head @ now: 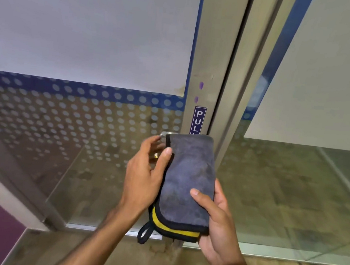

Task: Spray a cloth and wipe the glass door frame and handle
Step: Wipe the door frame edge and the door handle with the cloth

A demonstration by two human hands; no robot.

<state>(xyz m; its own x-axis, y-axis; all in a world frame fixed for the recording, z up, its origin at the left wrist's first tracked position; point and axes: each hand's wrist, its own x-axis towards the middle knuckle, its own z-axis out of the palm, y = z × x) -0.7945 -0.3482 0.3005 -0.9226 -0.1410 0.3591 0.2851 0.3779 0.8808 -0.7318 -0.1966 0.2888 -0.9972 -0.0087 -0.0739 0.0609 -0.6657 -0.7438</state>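
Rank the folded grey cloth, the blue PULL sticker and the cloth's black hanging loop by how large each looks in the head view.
1. Cloth, by far.
2. PULL sticker, partly hidden behind the cloth.
3. Hanging loop, looking about the sticker's size, so that order is unsure.

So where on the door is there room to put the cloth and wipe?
Bare frame runs above the PULL sticker, between the blue-edged glass and the door gap. Lower down it is crowded: the folded cloth, the left hand and the right hand cover the handle area.
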